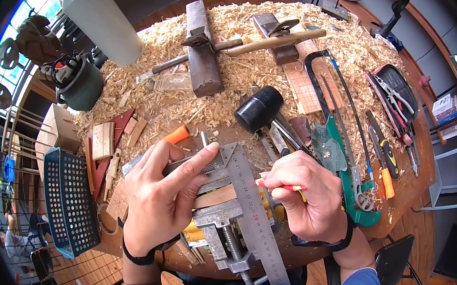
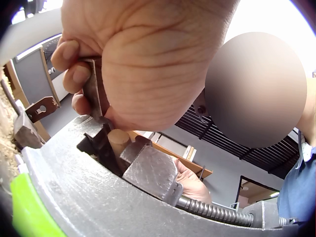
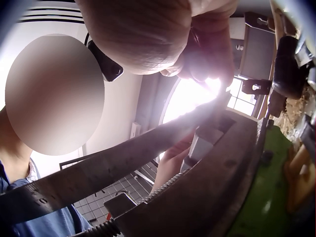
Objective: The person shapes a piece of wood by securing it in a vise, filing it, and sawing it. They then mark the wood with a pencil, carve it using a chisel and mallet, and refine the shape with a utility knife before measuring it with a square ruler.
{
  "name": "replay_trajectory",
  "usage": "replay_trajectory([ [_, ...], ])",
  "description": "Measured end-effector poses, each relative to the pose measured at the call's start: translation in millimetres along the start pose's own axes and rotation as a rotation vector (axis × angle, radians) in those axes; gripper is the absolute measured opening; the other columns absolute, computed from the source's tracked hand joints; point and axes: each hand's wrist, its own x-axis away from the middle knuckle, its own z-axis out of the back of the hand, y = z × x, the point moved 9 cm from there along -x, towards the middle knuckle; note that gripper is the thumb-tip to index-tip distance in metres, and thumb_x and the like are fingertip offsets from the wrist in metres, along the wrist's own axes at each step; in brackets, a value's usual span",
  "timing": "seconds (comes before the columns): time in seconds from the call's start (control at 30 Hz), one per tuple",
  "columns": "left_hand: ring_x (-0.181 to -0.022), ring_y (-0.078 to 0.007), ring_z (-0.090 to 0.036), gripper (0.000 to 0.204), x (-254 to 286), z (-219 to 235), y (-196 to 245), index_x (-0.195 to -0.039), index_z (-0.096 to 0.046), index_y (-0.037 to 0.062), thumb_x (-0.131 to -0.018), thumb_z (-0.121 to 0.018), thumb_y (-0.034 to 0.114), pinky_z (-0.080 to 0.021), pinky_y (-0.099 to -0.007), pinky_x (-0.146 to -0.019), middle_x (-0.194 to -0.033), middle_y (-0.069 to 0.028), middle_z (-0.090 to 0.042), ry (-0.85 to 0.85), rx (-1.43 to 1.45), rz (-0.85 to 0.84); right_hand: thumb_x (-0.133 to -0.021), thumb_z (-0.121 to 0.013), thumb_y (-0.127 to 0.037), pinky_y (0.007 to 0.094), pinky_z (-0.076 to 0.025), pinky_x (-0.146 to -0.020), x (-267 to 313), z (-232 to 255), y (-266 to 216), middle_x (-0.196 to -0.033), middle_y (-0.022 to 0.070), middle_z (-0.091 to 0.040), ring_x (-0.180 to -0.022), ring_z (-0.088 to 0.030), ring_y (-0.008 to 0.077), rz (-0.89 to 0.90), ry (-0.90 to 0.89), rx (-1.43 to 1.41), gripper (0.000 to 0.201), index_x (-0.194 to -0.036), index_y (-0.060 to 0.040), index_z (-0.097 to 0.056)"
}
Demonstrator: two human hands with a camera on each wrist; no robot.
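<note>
My left hand [image 1: 159, 193] grips the stock of a steel try square [image 1: 256, 223], fingers curled over its edge in the left wrist view. The square's marked blade runs across a metal vise [image 1: 218, 217] toward my body. Clamped in the vise jaws is a piece of wood [image 1: 216, 197], whose end [image 2: 118, 141] shows in the left wrist view. Between thumb and fingers, my right hand [image 1: 309, 193] pinches a red pencil [image 1: 289, 187], its tip close to the blade's right edge.
Beyond the vise lie a black mallet [image 1: 260, 108], wooden planes [image 1: 201, 56] and a green hacksaw [image 1: 363, 215] among wood shavings. A screwdriver [image 1: 387, 159] and a plier case [image 1: 395, 93] lie right. A perforated basket [image 1: 69, 203] stands left, a plastic jug [image 1: 105, 18] behind.
</note>
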Motion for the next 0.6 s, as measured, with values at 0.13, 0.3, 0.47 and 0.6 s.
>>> replay_trajectory([
  [0.13, -0.074, -0.0258, -0.057, 0.047, 0.4, -0.1, -0.1, -0.132, -0.078, 0.0158, -0.085, -0.078, 0.013, -0.048, -0.0385, -0.067, -0.083, -0.0074, -0.053, -0.001, -0.002, 0.001, -0.096, -0.073, 0.000, 0.0373, -0.054, -0.070, -0.6, -0.1, -1.5, -0.093, 0.0109, -0.069, -0.079, -0.068, 0.0293, 0.031, -0.026, 0.006, 0.011, -0.104, 0.0006, -0.065],
  [0.3, -0.074, -0.0259, -0.058, 0.047, 0.8, 4.7, -3.3, -0.132, -0.079, 0.0169, -0.085, -0.078, 0.014, -0.048, -0.0386, -0.067, -0.084, -0.0074, -0.054, -0.010, 0.008, 0.011, -0.104, -0.068, -0.007, 0.0338, -0.055, -0.069, 7.6, 5.4, 14.1, -0.093, 0.0119, -0.070, -0.077, -0.069, 0.0256, -0.078, 0.067, -0.128, 0.008, -0.107, 0.0004, -0.065],
  [0.47, -0.074, -0.0252, -0.058, 0.047, 1.8, 2.6, -6.6, -0.132, -0.079, 0.0178, -0.085, -0.078, 0.014, -0.048, -0.0383, -0.067, -0.084, -0.0071, -0.056, -0.015, 0.007, 0.026, -0.106, -0.067, -0.009, 0.0332, -0.055, -0.069, 7.3, 4.9, 13.5, -0.092, 0.0124, -0.071, -0.077, -0.070, 0.0250, -0.073, 0.057, -0.103, 0.009, -0.108, -0.0002, -0.064],
  [0.6, -0.073, -0.0246, -0.057, 0.047, 1.8, 1.0, -4.9, -0.132, -0.079, 0.0170, -0.085, -0.078, 0.013, -0.047, -0.0381, -0.067, -0.083, -0.0067, -0.055, -0.005, -0.010, 0.005, -0.105, -0.067, -0.008, 0.0332, -0.055, -0.069, 6.6, 4.1, 11.4, -0.092, 0.0126, -0.071, -0.078, -0.071, 0.0251, -0.058, 0.059, -0.080, 0.009, -0.108, 0.0000, -0.065],
])
